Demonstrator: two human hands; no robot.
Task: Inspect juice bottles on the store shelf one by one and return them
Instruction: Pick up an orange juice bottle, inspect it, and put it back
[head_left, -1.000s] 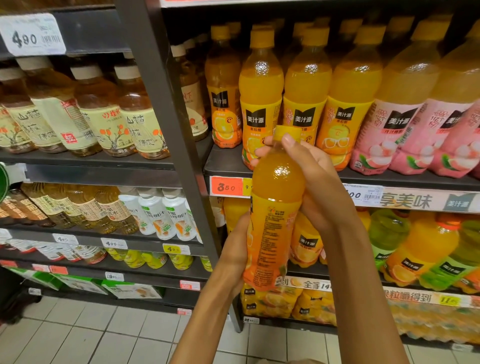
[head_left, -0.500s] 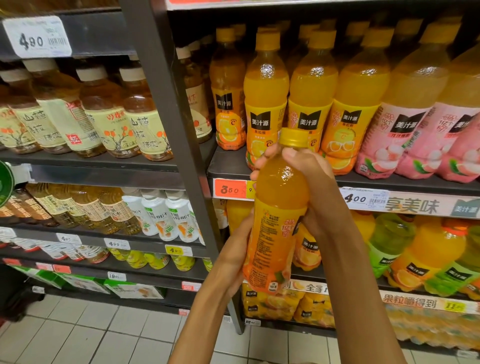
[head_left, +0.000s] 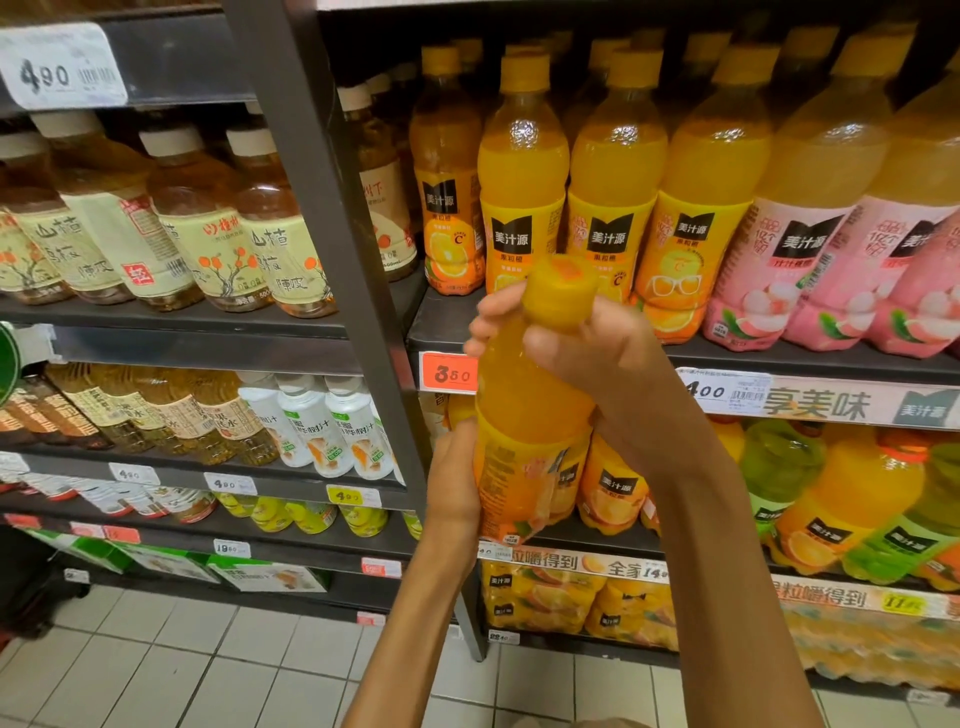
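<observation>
I hold an orange juice bottle (head_left: 524, 415) with a yellow cap in front of the shelves, its top tilted toward me. My right hand (head_left: 587, 358) grips its neck and shoulder just under the cap. My left hand (head_left: 451, 478) grips the lower, labelled part from the left side. Behind it, a row of similar orange juice bottles (head_left: 524, 171) stands on the upper shelf (head_left: 810, 361).
Pink lychee drink bottles (head_left: 810, 228) stand to the right of the orange ones. Tea bottles (head_left: 197, 218) fill the left shelving bay, past a dark upright post (head_left: 332, 218). Lower shelves hold more juice and green bottles (head_left: 779, 467). White tiled floor (head_left: 208, 670) lies below.
The bottle has turned in my hands and its cap has tipped toward me. My right hand has shifted round the neck; the label now shows a different side.
</observation>
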